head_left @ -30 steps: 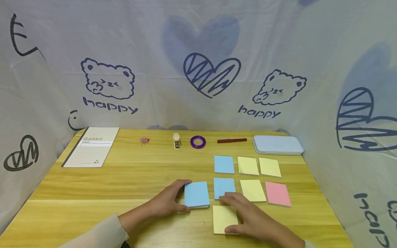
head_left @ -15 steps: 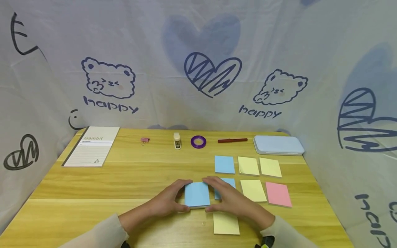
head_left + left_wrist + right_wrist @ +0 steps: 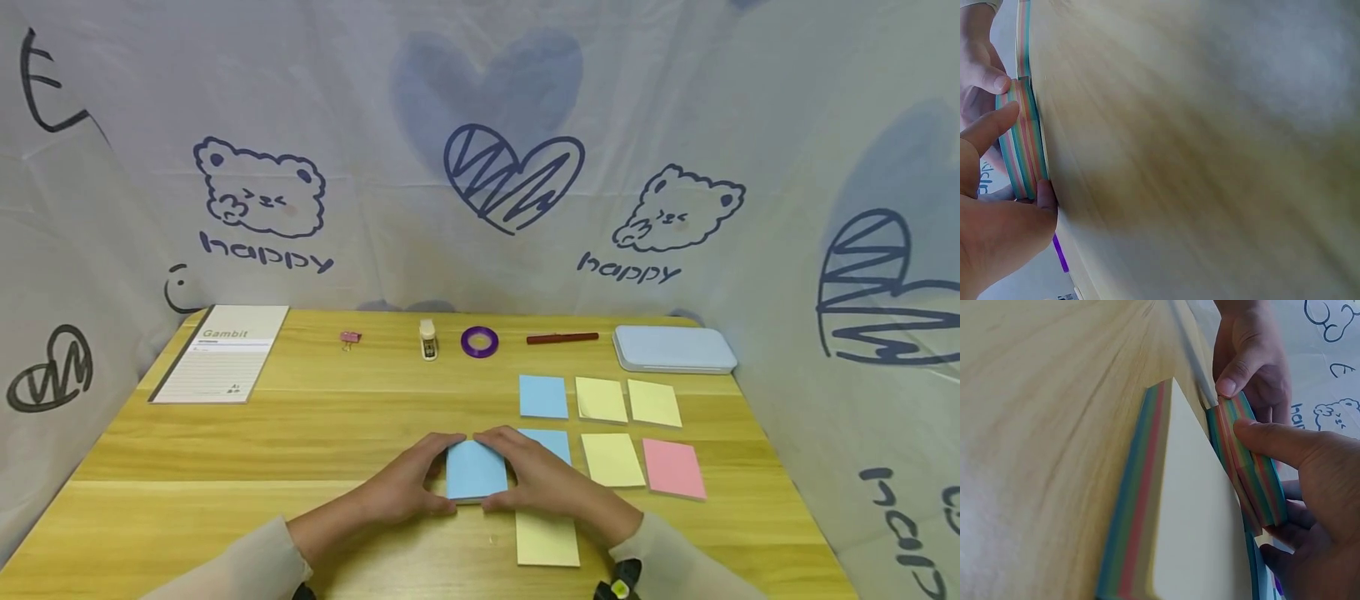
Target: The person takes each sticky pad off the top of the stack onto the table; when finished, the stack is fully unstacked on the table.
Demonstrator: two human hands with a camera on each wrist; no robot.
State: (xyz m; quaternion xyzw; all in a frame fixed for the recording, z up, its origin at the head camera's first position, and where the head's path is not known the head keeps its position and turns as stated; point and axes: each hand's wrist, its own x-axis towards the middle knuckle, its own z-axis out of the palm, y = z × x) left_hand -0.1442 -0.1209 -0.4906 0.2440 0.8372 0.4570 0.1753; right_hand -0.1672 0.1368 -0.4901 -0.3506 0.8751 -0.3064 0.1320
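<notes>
- Blue-topped sticky-note pad (image 3: 476, 470), a thick block with multicoloured layered edges (image 3: 1254, 481), lies flat on the wooden table (image 3: 300, 433) near the front edge, just left of the grid of loose notes.
- I see the left hand (image 3: 405, 487) curled round the pad's left side, thumb on the near edge and fingers over the far corner; it grasps the pad.
- I see the right hand (image 3: 543, 483) clasping the pad's right side, fingers wrapped over the far right corner and thumb at the near edge.
- Judgement: peeling a top sheet appears to be the step in hand. I would anchor the block with the left hand and lift one sheet only, from the unglued edge.
- Peel low and slowly so the sheet does not curl.
- Keep the right wrist clear of the yellow square note (image 3: 547, 539) lying just in front of it and the blue note (image 3: 551, 442) partly hidden behind it.
- Pink note (image 3: 672, 468) lies well to the right and needs no attention.
</notes>
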